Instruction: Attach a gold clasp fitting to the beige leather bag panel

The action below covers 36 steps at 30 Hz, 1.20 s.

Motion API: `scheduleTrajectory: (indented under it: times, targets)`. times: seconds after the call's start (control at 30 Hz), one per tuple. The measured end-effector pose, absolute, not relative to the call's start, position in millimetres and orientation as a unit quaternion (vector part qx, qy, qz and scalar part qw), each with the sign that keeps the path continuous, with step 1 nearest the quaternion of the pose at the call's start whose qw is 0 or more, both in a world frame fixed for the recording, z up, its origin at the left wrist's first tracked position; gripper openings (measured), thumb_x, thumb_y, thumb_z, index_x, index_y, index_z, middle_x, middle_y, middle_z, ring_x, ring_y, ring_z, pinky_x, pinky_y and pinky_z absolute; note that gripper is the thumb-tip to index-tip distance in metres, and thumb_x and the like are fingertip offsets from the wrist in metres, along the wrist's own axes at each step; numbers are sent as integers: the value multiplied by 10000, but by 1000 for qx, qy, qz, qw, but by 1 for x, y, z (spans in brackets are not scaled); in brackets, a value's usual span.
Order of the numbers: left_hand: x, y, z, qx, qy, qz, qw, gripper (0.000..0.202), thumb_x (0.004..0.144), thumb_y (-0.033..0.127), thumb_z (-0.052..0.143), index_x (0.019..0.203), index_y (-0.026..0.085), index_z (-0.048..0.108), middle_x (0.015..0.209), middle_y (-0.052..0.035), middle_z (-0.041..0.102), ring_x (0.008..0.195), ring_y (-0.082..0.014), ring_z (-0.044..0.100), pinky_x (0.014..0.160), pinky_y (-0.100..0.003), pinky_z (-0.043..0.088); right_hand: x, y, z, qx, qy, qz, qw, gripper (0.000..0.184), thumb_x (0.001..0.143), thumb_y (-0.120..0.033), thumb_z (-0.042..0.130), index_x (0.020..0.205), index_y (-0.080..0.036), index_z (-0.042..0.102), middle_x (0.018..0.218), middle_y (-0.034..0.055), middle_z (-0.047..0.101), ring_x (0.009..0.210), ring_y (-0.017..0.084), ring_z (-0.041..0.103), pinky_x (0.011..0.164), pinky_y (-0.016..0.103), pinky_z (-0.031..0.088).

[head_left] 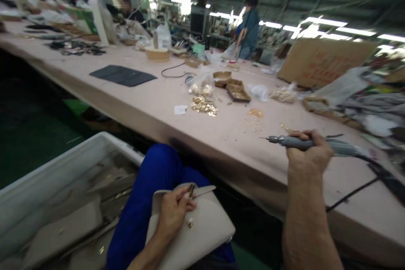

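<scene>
My left hand (173,211) rests on a beige leather bag (202,230) lying on my lap, over blue trousers (148,190). Its fingers pinch the bag's upper edge near a small metal fitting. My right hand (308,156) is closed around a grey electric screwdriver (303,142), held level above the table edge with its thin bit pointing left. A black cable (376,168) trails from the tool to the right.
The long pinkish worktable (142,101) carries piles of gold fittings (204,104), small cardboard trays (236,90), plastic bags, a black mat (123,75) and a cardboard box (319,61). A white bin (63,168) of beige pieces stands at my left. Two people work at the far side.
</scene>
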<state>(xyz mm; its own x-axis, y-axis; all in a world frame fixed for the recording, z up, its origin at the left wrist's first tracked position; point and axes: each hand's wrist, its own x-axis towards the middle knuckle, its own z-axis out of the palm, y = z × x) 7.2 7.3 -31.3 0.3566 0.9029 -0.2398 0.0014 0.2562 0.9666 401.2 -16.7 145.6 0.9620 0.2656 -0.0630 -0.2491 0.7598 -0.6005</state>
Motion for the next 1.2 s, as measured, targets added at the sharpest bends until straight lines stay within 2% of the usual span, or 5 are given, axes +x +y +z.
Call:
scheduleTrajectory:
  times: [0.2, 0.33, 0.5, 0.7, 1.2]
  targets:
    - [11, 2, -29, 435, 472, 342, 687, 207, 922, 158, 634, 1043, 61, 772, 920, -148, 783, 663, -197, 777, 584, -245, 653, 255, -44, 114, -377, -110, 216, 894, 118, 774, -95, 610, 720, -186, 558, 760, -15, 512, 531, 69, 435, 544, 246, 535]
    - [11, 1, -28, 396, 494, 339, 696, 272, 937, 15, 507, 1011, 49, 766, 885, -144, 786, 632, -191, 775, 549, -229, 646, 177, -50, 83, -411, -135, 281, 857, 247, 690, -147, 758, 835, -201, 567, 734, -42, 504, 586, 90, 466, 623, 268, 555]
    - [13, 3, -32, 392, 490, 343, 699, 288, 932, -9, 477, 979, 31, 758, 875, -160, 791, 621, -209, 777, 525, -234, 645, 132, -42, 61, -452, -215, 243, 831, 195, 783, -215, 788, 861, -194, 610, 702, -38, 558, 586, 108, 498, 642, 290, 530]
    - [14, 3, -38, 384, 515, 340, 686, 290, 950, 4, 502, 1117, 20, 738, 808, -152, 787, 647, -242, 790, 510, -241, 638, 114, -35, 51, -460, -275, 235, 811, 143, 833, -221, 788, 846, -179, 651, 689, -33, 568, 581, 114, 524, 657, 312, 520]
    - [12, 4, -35, 397, 517, 332, 682, 225, 923, 34, 557, 1019, 53, 760, 767, -133, 774, 636, -247, 783, 511, -247, 621, 98, -34, 42, -490, -356, 196, 771, 178, 875, -273, 774, 897, -202, 612, 724, -42, 596, 586, 129, 573, 659, 343, 542]
